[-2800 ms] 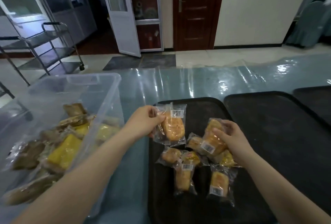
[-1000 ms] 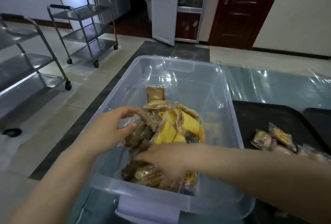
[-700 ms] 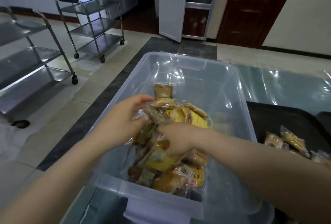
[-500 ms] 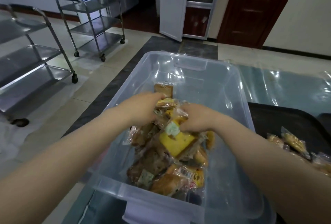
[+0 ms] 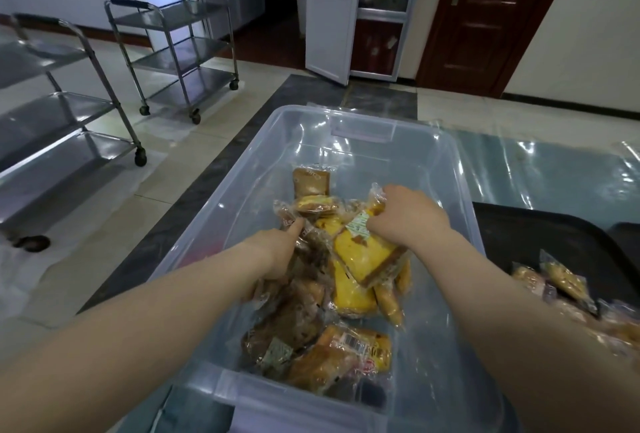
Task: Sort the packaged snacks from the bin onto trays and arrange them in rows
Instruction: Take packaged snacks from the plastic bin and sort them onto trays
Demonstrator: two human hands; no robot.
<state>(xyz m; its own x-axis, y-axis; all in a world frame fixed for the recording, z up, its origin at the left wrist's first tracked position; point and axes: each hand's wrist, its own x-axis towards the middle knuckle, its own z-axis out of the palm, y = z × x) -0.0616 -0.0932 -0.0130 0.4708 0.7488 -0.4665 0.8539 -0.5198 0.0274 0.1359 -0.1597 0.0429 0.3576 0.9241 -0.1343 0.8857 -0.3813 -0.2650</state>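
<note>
A clear plastic bin (image 5: 363, 131) stands in front of me with a heap of packaged snacks (image 5: 325, 297) in it. My right hand (image 5: 405, 216) grips the top of a yellow cake packet (image 5: 363, 256) over the heap. My left hand (image 5: 277, 252) is sunk among the darker brown packets at the heap's left, with its fingers curled into them and one finger pointing forward. To the right a black tray (image 5: 540, 235) carries several snack packets (image 5: 561, 287) near the frame's edge.
The bin and tray rest on a table covered in shiny blue plastic film (image 5: 540, 169). Two steel trolleys (image 5: 180, 48) stand on the tiled floor to the left. A white door and a brown door are at the back.
I turned from the tray to the bin, and both hands went into the heap. In the last half second the right hand lifted the yellow cake packet slightly; the left hand dug lower.
</note>
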